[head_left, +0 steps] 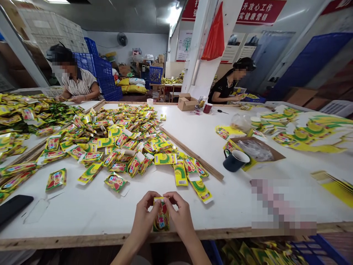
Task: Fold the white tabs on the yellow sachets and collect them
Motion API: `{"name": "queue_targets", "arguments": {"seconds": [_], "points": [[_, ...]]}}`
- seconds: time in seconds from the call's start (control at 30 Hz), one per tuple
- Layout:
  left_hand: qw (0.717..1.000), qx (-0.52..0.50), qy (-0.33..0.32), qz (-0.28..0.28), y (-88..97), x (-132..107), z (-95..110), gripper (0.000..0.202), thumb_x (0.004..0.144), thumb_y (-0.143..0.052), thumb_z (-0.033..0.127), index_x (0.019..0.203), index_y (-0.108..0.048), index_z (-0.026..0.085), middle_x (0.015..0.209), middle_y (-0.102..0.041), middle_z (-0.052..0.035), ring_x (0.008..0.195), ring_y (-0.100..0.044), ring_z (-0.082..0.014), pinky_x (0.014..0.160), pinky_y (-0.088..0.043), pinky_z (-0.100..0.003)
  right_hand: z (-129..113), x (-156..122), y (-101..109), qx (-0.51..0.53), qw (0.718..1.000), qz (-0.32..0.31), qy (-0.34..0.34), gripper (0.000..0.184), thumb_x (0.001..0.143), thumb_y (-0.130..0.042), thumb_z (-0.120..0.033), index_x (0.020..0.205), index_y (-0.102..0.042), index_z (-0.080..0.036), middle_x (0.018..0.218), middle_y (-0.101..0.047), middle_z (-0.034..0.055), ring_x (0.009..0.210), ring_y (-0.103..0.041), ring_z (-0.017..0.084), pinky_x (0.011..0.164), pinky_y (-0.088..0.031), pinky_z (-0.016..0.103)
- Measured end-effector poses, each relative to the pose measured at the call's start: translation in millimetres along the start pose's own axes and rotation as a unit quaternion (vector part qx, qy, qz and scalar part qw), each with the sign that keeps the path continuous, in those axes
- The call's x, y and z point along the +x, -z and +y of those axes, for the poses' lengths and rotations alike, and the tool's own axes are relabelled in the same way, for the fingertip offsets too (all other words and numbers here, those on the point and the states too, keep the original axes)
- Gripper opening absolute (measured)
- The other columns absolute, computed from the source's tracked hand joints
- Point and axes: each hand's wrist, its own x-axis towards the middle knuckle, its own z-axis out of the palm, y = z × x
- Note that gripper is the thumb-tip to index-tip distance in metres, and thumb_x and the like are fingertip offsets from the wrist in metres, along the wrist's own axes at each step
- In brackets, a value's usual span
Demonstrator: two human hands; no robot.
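Note:
Close to the table's front edge, a small yellow, green and red printed box (161, 220) stands between my two hands. My left hand (145, 213) pinches its top left side, thumb in front and fingers behind. On the top right side my right hand (178, 210) grips the same box in a like way. Both thumbs press near the upper end, where a pale flap edge shows. Farther off lies a large heap of similar small boxes (121, 140), several with white flaps standing out. A single box (56, 179) lies apart at the left.
A wooden strip (193, 152) borders the heap. To the right stand a dark mug (236, 160), an open carton (260, 149) with clear plastic and flat printed sheets (311, 129). A black phone (15, 208) lies left. Two people work across the table. Below right sits a blue crate (317, 250).

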Motion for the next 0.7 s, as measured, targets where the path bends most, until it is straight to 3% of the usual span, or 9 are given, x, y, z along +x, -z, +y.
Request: {"name": "queue_targets", "arguments": {"seconds": [0.13, 0.33, 0.5, 0.6, 0.7], "points": [[1.000, -0.016, 0.007, 0.002, 1.2, 3, -5, 0.016, 0.084, -0.060, 0.032, 0.082, -0.064, 0.017, 0.075, -0.066, -0.0016, 0.071, -0.060, -0.0167, 0.066, -0.048, -0.024, -2, 1, 1, 0.000, 1.000, 0.001, -0.015, 0.015, 0.086, -0.058, -0.030, 0.082, -0.065, -0.018, 0.077, -0.067, 0.0034, 0.070, -0.062, 0.018, 0.065, -0.048, 0.023], [0.998, -0.037, 0.021, -0.049, 11.3, -6, -19, 0.021, 0.082, -0.065, 0.034, 0.095, -0.069, 0.018, 0.090, -0.073, -0.0062, 0.086, -0.066, -0.0214, 0.078, -0.051, -0.029, 5, -11, 3, 0.063, 0.997, -0.035, -0.019, 0.015, 0.087, -0.059, -0.032, 0.090, -0.067, -0.019, 0.088, -0.070, 0.0059, 0.080, -0.066, 0.020, 0.072, -0.051, 0.026], [0.999, 0.008, -0.010, -0.052, 7.8, -11, -14, 0.019, 0.085, -0.061, 0.033, 0.094, -0.070, 0.019, 0.091, -0.073, -0.0064, 0.087, -0.067, -0.0222, 0.078, -0.053, -0.030, 4, -13, -3, 0.059, 0.998, -0.024, 0.001, 0.017, 0.089, -0.056, -0.033, 0.088, -0.067, -0.021, 0.087, -0.070, 0.0055, 0.081, -0.066, 0.020, 0.072, -0.052, 0.026], [0.993, 0.088, -0.061, -0.043, 18.9, -5, -9, 0.019, 0.087, -0.057, 0.031, 0.098, -0.069, 0.021, 0.096, -0.071, -0.0066, 0.091, -0.066, -0.0227, 0.081, -0.052, -0.033, -3, -24, 26, -0.014, 0.999, 0.024, 0.029, 0.020, 0.087, -0.056, -0.037, 0.086, -0.070, -0.023, 0.087, -0.071, 0.0048, 0.082, -0.066, 0.021, 0.073, -0.052, 0.026], [0.969, 0.212, -0.120, 0.042, 58.9, 15, -10, 0.023, 0.087, -0.053, 0.022, 0.108, -0.064, 0.022, 0.110, -0.067, -0.0083, 0.102, -0.062, -0.0244, 0.090, -0.049, -0.039, -3, -48, 96, -0.135, 0.982, 0.134, 0.011, 0.021, 0.083, -0.060, -0.043, 0.090, -0.071, -0.028, 0.088, -0.072, 0.0033, 0.077, -0.067, 0.022, 0.064, -0.052, 0.024]]}}
